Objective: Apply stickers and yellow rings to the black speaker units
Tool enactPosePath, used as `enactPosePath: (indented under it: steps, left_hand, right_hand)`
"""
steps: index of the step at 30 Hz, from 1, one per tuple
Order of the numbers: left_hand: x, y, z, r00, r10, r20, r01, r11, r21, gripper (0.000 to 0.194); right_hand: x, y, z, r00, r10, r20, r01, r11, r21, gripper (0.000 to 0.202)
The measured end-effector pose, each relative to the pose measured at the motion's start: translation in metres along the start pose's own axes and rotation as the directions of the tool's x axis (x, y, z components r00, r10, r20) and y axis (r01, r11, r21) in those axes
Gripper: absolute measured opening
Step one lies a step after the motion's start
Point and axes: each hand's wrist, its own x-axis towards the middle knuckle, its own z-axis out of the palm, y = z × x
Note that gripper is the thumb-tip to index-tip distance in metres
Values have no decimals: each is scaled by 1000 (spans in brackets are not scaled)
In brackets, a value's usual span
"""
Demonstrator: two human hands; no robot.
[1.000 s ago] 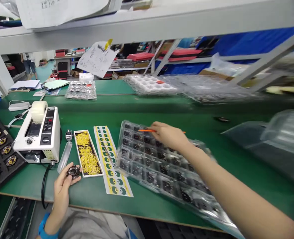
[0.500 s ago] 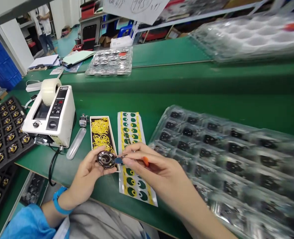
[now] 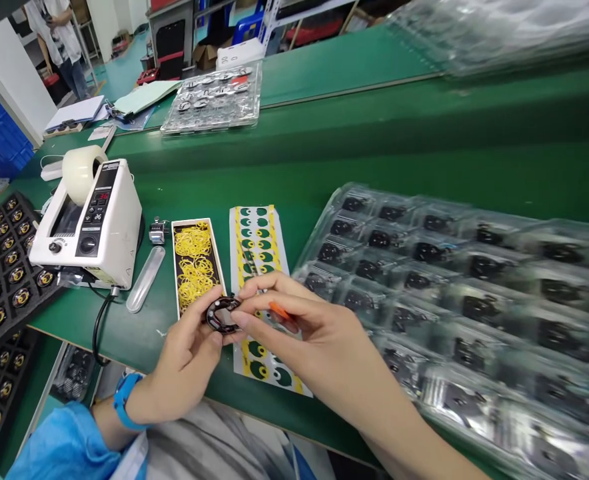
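A round black part [image 3: 216, 320] with small light spots is pinched between the thumb and fingers of my left hand [image 3: 187, 353], above the table's front edge. My right hand [image 3: 294, 327] meets it from the right, thumb and fingertips pressed together at its rim. An orange-ended tool [image 3: 280, 311] shows between the fingers of my right hand; its other end is hidden. Behind the hands lie a white box [image 3: 176, 267] of yellow bands [image 3: 194, 260] and a sheet of green and yellow stickers [image 3: 258, 233].
On the left stand a white tape dispenser [image 3: 124, 227], a small counter [image 3: 157, 231] and black foam trays [image 3: 4, 267]. A large clear tray [image 3: 424, 280] of black parts fills the right. A person [image 3: 59, 47] stands in the far background.
My right hand has moved in against the round part, and the blue piece between them no longer shows. The part's centre looks lighter. The camera view has shifted.
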Motion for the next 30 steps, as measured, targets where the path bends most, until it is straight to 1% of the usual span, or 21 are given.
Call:
enactPosePath:
  steps: [4, 9, 11, 14, 17, 19, 21, 24, 26, 28, 30]
  left_hand:
    - [-1, 1, 1, 1000, 12, -4, -11, 999, 44, 43]
    - [0, 9, 10, 994, -80, -76, 80, 997, 1, 46]
    - [1, 10, 13, 991, -85, -106, 86, 996, 6, 47]
    - [5, 9, 17, 983, -47, -177, 56, 997, 49, 44]
    - [9, 5, 19, 962, 3, -272, 21, 996, 83, 40]
    - [11, 3, 20, 942, 6, -334, 17, 998, 64, 37]
    - [12, 1, 22, 931, -23, -363, 35, 999, 28, 38]
    - [10, -2, 20, 935, -48, -351, 55, 998, 11, 38]
    - [10, -3, 16, 951, -43, -307, 65, 996, 63, 32]
    - [11, -1, 8, 976, -21, -217, 67, 976, 206, 21]
    - [15, 5, -1, 991, 40, -127, 16, 912, 411, 16]
  right_hand:
    - [-2, 1, 3, 997, -71, -35, 69, 996, -61, 16]
    - [-8, 7, 8, 970, -223, -97, 202, 960, -193, 19]
    - [-10, 8, 10, 956, -275, -100, 244, 939, -244, 19]
    - [-13, 10, 13, 930, -352, -108, 304, 898, -317, 17]
    - [-16, 14, 16, 894, -434, -108, 356, 837, -416, 15]
    - [-17, 16, 18, 866, -483, -126, 369, 790, -489, 13]
    - [-17, 18, 18, 860, -492, -134, 354, 766, -537, 11]
    - [-12, 17, 14, 894, -445, -48, 367, 791, -490, 5]
    - [-9, 16, 12, 906, -423, 26, 395, 820, -415, 10]
    - [-5, 16, 11, 905, -420, 65, 412, 826, -385, 14]
    - [-3, 16, 12, 892, -442, 94, 437, 788, -434, 14]
